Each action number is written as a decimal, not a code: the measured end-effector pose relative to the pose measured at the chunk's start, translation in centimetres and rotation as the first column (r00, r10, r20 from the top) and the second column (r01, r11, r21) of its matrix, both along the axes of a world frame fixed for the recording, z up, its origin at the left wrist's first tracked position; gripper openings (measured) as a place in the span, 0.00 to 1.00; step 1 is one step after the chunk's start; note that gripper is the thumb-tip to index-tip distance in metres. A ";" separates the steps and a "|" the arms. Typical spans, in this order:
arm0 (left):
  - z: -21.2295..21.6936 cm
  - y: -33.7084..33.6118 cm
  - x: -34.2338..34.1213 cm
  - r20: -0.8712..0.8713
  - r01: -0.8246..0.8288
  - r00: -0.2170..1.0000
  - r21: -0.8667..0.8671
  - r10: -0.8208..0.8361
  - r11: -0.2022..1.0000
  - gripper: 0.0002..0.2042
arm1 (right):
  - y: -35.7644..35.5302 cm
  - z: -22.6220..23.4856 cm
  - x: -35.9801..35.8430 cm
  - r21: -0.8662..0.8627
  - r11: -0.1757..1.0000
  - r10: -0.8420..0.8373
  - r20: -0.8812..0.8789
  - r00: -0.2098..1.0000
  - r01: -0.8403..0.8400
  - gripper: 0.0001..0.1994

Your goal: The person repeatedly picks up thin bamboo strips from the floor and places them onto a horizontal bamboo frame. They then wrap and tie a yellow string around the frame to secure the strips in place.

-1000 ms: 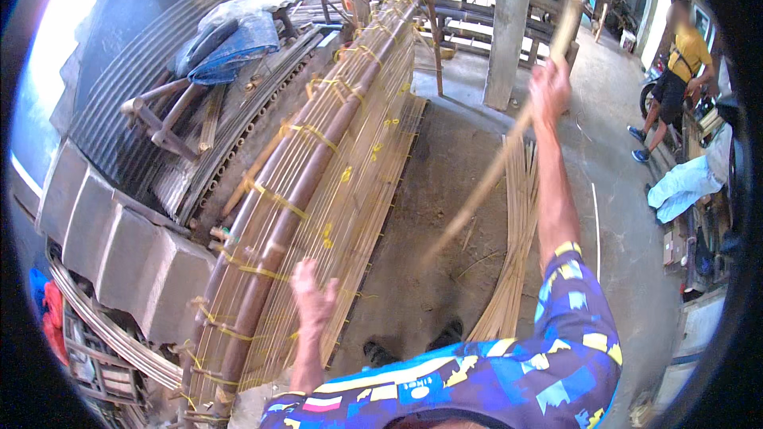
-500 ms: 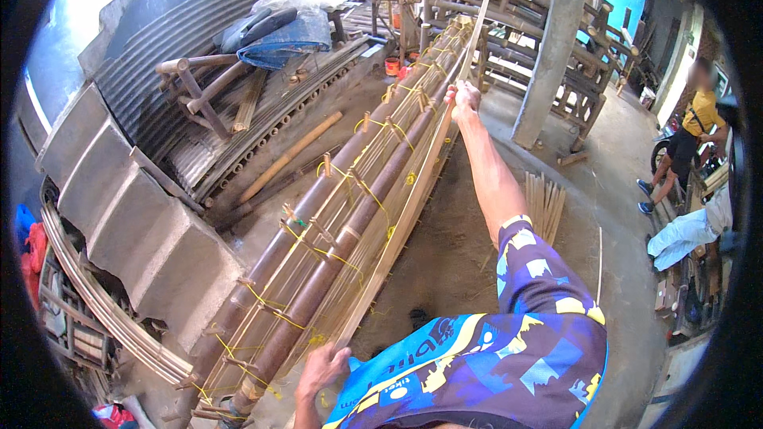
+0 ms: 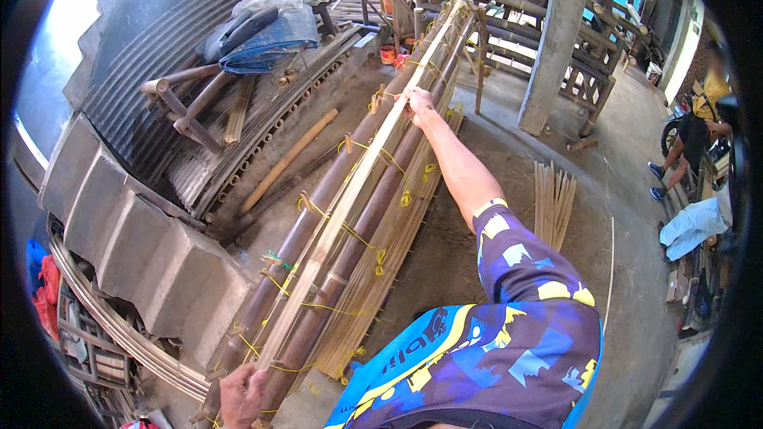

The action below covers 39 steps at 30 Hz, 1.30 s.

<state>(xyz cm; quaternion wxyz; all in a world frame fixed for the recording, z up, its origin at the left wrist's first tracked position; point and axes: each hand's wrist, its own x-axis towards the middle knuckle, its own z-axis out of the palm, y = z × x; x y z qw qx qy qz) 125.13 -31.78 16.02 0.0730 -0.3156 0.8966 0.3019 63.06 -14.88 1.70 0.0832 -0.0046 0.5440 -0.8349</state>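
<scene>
A long pale bamboo strip [image 3: 342,222] lies lengthwise over a rack of two dark bamboo poles. The left pole [image 3: 318,191] has short wooden pegs along it, and yellow cord [image 3: 362,232] ties across to the right pole [image 3: 338,286]. Far up the strip, my right hand [image 3: 419,106] is closed round it with the arm stretched out. My left hand [image 3: 242,393] is closed at the strip's near end, at the lower edge of the view. A sheaf of thin bamboo slats [image 3: 362,314] hangs along the rack's right side.
Concrete steps [image 3: 151,246] rise at the left, beside curved bamboo lengths [image 3: 119,334]. More slats [image 3: 554,206] lie on the floor to the right, near a concrete pillar [image 3: 554,56]. A person [image 3: 707,111] in yellow stands at the far right. Bamboo frames [image 3: 509,24] fill the back.
The strip has shifted left, from the rack's right side to over the space between the poles. Both my hands have moved left with it, the left one also lower.
</scene>
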 end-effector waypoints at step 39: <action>-17.0 -8.6 4.3 -0.440 -0.267 0.897 -0.459 0.045 0.847 0.09 | -13.8 1.3 35.2 0.860 0.491 0.870 -0.478 -0.118 0.141 0.04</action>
